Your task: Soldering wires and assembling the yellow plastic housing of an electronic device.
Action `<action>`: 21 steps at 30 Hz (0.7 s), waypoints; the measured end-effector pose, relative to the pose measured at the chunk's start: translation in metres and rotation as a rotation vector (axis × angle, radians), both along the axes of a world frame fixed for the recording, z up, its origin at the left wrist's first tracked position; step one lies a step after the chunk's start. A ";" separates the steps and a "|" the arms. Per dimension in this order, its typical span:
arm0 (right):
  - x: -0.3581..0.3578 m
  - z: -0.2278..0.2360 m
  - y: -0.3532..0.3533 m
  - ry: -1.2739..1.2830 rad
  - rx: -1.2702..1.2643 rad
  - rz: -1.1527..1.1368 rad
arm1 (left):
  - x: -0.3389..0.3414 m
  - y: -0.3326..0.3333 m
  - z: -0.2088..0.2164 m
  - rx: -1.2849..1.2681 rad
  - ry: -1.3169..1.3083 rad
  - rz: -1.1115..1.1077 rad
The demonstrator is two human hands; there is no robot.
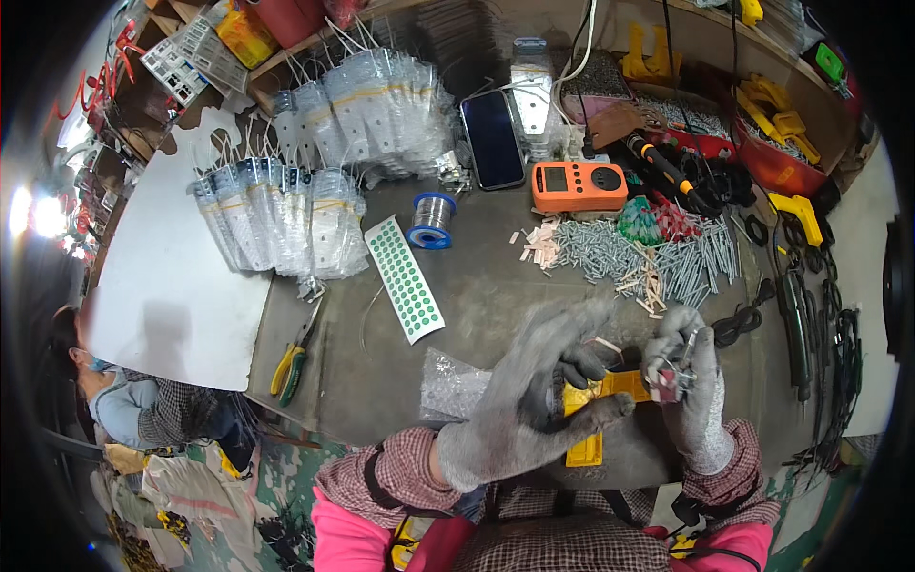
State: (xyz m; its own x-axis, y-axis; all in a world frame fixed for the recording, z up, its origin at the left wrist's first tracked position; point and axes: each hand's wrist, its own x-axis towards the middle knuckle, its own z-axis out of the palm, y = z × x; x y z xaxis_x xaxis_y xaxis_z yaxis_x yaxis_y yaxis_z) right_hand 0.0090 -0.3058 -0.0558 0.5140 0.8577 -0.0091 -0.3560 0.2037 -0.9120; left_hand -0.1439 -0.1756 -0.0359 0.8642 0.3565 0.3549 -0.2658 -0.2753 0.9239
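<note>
Both of my hands wear grey work gloves. My left hand (529, 396) reaches over the bench with its thumb stretched out and apart from the curled fingers, blurred by motion; I see nothing held in it. Under and beside it lies a yellow plastic frame (627, 383), partly hidden by that hand. My right hand (701, 377), to the right of the frame, is closed on a small red and silver part (664, 386), mostly covered by the fingers. Clear bubble wrap (450, 383) lies left of my left wrist.
Beyond my hands lie a heap of screws (686, 259), an orange meter (579, 186), a solder spool (431, 221), a phone (493, 140) and a green sticker sheet (405, 279). Pliers (294, 357) and bagged parts (276, 214) are left; cables (834, 353) hang right. Another person (157, 410) sits at far left.
</note>
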 end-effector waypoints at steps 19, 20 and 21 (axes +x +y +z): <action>0.023 0.039 -0.068 -1.346 -0.025 0.253 | -0.106 0.005 0.003 -0.898 0.519 -0.420; 0.016 0.037 -0.065 -1.017 -0.039 0.359 | -0.102 0.003 -0.005 -0.952 0.493 -0.482; 0.007 0.045 -0.072 -0.530 -0.354 0.521 | -0.094 0.012 0.008 -0.866 0.654 -0.557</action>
State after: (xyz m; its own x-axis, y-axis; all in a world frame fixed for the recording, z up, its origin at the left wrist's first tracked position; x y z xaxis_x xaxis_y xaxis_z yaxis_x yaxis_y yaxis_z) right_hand 0.0156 -0.3779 -0.0107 0.0629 0.9794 -0.1918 0.1705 -0.1999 -0.9649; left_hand -0.2375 -0.1637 -0.0277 0.9011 -0.2174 -0.3752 0.4329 0.5017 0.7489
